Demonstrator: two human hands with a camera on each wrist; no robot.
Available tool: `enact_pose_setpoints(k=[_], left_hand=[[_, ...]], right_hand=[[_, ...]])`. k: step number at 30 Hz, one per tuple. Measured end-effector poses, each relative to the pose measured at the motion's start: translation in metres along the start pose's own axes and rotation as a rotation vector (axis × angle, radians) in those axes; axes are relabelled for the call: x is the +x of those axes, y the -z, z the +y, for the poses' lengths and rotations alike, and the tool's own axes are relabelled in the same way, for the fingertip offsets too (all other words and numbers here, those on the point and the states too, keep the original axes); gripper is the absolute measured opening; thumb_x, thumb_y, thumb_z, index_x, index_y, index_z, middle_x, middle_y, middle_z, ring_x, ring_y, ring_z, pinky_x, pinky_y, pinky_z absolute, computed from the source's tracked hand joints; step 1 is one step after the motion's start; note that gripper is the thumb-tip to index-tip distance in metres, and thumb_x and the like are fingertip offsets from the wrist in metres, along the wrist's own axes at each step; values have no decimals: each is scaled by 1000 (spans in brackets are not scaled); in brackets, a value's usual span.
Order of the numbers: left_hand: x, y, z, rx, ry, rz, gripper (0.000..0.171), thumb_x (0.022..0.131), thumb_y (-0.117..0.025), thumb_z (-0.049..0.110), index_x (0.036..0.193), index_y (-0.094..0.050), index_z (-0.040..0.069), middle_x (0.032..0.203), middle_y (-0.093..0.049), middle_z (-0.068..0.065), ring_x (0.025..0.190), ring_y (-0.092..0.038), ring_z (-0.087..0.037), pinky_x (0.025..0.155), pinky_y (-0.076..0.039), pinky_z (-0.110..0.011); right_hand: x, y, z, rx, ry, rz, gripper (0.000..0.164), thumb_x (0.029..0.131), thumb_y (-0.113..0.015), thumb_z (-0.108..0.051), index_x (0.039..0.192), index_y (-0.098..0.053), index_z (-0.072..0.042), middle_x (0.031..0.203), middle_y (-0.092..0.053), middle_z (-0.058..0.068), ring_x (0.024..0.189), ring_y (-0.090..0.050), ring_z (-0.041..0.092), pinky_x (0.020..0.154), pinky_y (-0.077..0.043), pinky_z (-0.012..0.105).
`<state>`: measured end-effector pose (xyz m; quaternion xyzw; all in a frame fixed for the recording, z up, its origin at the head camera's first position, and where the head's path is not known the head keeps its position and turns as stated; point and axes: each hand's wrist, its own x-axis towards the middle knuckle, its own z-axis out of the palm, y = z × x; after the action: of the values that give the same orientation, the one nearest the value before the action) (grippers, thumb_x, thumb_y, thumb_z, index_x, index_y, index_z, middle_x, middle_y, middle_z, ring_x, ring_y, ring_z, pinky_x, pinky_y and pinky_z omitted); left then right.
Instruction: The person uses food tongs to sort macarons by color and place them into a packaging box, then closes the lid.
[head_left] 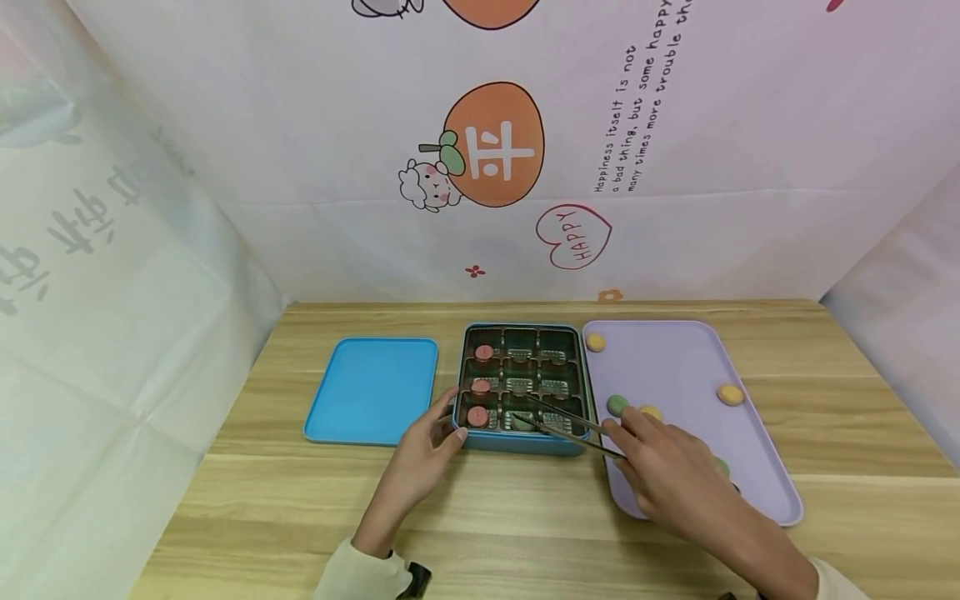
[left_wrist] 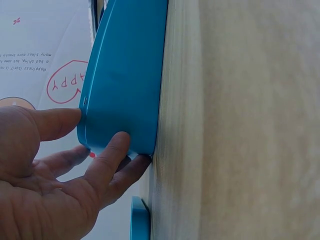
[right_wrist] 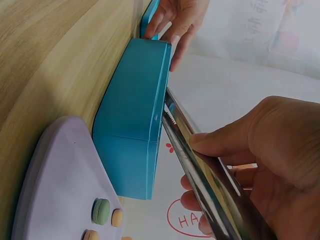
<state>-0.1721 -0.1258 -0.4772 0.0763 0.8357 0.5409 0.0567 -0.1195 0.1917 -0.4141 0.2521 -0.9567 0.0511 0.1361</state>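
1. I confirm the left hand (head_left: 422,454) clamped on the near-left corner of the blue box (head_left: 522,444).
2. I read the right hand (head_left: 671,471) clamped on metal tongs (right_wrist: 204,185), tips apart at the near middle compartment.
3. Three pink macarons (head_left: 480,386) occupy the left column.

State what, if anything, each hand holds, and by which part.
The right hand grips metal tongs partway along their arms; the left hand touches the blue box at its near left corner.
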Motion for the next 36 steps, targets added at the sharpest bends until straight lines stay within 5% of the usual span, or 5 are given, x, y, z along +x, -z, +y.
enact_pose_setpoints(k=[16, 26, 36], left_hand=[[0, 0, 2, 8, 3, -1, 62, 106, -60, 7, 163, -36, 5, 154, -52, -27, 133, -61, -44, 104, -56, -53], [-1, 0, 2, 3, 6, -4, 61, 106, -60, 8, 163, -38, 11, 154, -51, -27, 135, -60, -44, 103, -57, -53], [-1, 0, 0, 7, 4, -3, 62, 106, -62, 9, 163, -38, 10, 154, -52, -26, 134, -61, -44, 103, -57, -52]], right_hand=[[-3, 1, 1, 5, -21, -8, 34, 85, -84, -8, 118, -75, -4, 95, -59, 0, 69, -47, 8, 54, -43, 24], [-7, 7, 10, 14, -31, 58, 39, 80, -87, -8, 117, -75, -5, 95, -58, -2, 70, -50, 9, 55, -48, 29], [-17, 15, 25, -9, -60, 99, 41, 76, -89, -7, 114, -74, -7, 86, -52, -6, 63, -38, 4, 50, -36, 22]])
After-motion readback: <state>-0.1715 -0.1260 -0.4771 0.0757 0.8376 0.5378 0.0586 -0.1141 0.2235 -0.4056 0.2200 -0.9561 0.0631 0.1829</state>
